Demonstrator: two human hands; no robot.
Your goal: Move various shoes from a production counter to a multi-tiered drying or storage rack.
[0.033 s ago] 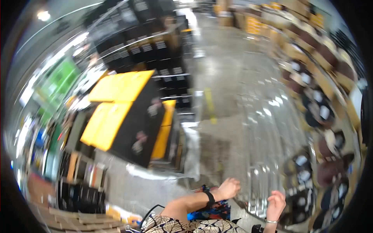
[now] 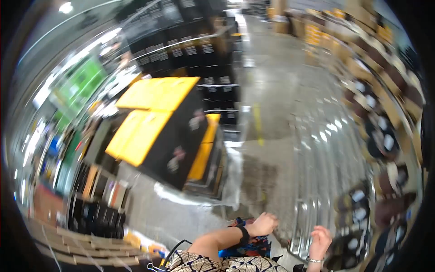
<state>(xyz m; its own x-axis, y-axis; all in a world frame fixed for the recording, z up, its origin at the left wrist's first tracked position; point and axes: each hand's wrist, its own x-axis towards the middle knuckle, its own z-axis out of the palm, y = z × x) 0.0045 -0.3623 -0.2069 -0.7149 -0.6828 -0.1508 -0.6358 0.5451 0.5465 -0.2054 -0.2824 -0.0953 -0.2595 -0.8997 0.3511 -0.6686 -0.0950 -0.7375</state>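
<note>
My left hand (image 2: 263, 225), with a dark band on its wrist, hangs low in front of my body. Its fingers are curled in, and no object shows in them. To its right, my right hand (image 2: 320, 240) is raised with loosely bent fingers and nothing seen in it; a thin bracelet circles that wrist. Neither hand appears to touch anything. Ahead and to the left, black boxes with yellow tops (image 2: 156, 129) are stacked on a low base wrapped in clear film (image 2: 179, 197). Right of my hands runs a row of slatted metal rollers (image 2: 324, 163). Motion blurs the picture.
Tall stacks of black boxes (image 2: 195, 50) stand behind the yellow-topped ones. Dark and brown shoes (image 2: 385, 131) line racks along the right. A grey floor aisle (image 2: 272, 86) leads ahead, with a yellow line. Flat cardboard (image 2: 86, 247) lies at the lower left.
The surroundings have shifted to the right in the picture, as from my head turning left. Both hands stay at nearly the same places, the left a little lower and further left.
</note>
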